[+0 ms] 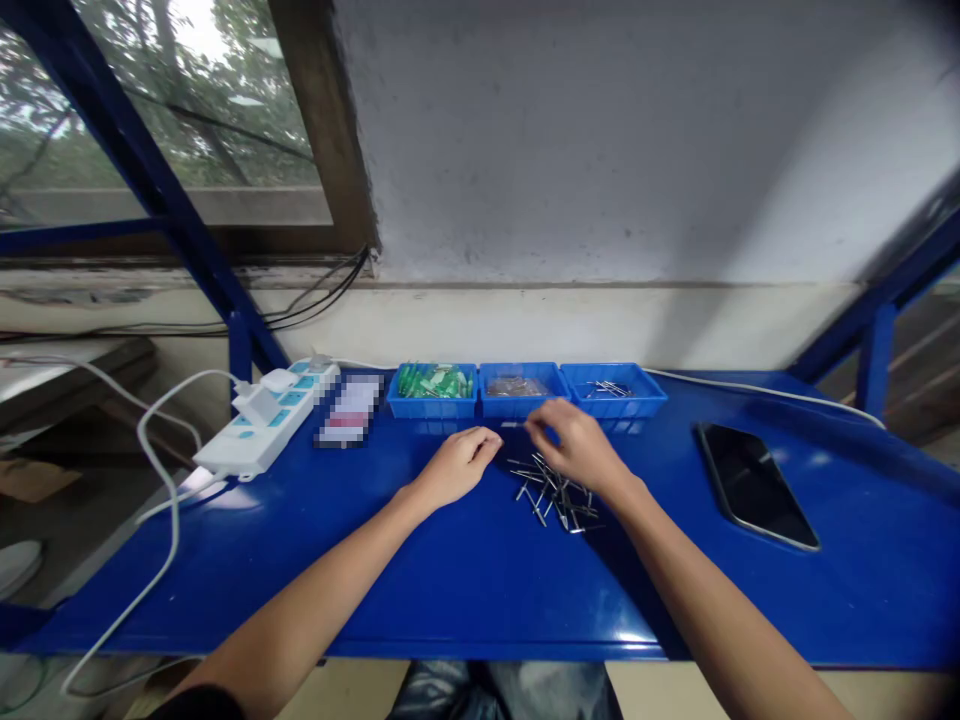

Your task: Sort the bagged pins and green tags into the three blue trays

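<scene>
Head view: your left hand (459, 466) is over the blue table (450, 580), fingers curled, thumb by the index; can't tell if it holds anything. Your right hand (574, 440) is bent above the far edge of a loose pile of thin metal pins (555, 495), grip contents unclear. Three blue bins side by side behind your hands: green packets (435, 380) in the left one, brownish small parts (516, 386) in the middle, a few metal pins in the right. Power strip (266, 420) far left, dark phone (756, 485) on the right
</scene>
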Demonstrator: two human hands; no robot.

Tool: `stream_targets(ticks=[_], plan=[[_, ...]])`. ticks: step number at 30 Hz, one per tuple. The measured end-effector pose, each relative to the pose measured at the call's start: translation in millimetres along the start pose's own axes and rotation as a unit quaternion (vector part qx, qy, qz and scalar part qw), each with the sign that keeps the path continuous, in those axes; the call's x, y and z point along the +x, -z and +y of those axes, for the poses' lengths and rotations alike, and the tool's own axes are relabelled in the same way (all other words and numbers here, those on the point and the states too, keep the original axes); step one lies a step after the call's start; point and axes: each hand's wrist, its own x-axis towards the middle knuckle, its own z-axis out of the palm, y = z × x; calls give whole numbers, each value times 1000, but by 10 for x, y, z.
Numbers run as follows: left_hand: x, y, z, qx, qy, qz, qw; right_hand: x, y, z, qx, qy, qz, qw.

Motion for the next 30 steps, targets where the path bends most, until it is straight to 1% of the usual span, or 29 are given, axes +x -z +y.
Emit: stream_targets(ticks=[2, 4, 5, 6, 7, 8, 9, 11, 13, 15, 17, 19, 23, 26, 28, 29, 30], plan=[[-13, -15, 31, 10, -2, -10, 1000, -18, 101, 214, -32, -71, 75, 994], [-24, -41, 63, 37, -10, -25, 999, -64, 192, 438, -79, -158, 152, 972], [-28, -56, 77, 54, -15, -33, 998, -92, 223, 526, -114, -209, 178, 955], [-32, -71, 90, 70, -20, -41, 997, -117, 240, 587, -134, -245, 190, 941], [-34, -85, 101, 79, -24, -48, 995, -134, 240, 615, -141, -265, 191, 935], [-36, -96, 108, 81, -25, -50, 995, -142, 225, 608, -131, -267, 179, 938], [-36, -104, 111, 78, -25, -50, 995, -138, 194, 569, -108, -251, 160, 949], [-33, -109, 106, 66, -20, -39, 997, -103, 101, 415, -52, -196, 114, 972], [-23, -100, 86, 54, -10, -21, 998, -57, -9, 211, -12, -139, 63, 988], [-8, -80, 58, 44, 1, -3, 999, -30, -103, 23, 19, -80, 7, 997], [11, -59, 31, 32, 14, 16, 999, -28, -162, -110, 44, -19, -46, 998], [28, -42, 13, 20, 24, 27, 999, -39, -186, -185, 53, 16, -75, 996], [35, -34, 6, -3, 28, 24, 999, -26, -160, -217, 39, 26, -71, 996], [20, -35, 5, -12, 23, 16, 1000, 13, -72, -101, 21, 22, -44, 999], [10, -30, 3, 0, 8, -9, 1000, 15, 28, 89, -14, -26, 16, 999], [7, -27, 3, 13, -3, -29, 999, -2, 87, 214, -41, -69, 60, 995], [7, -23, 6, 30, -15, -54, 998, -30, 146, 350, -84, -123, 116, 982]])
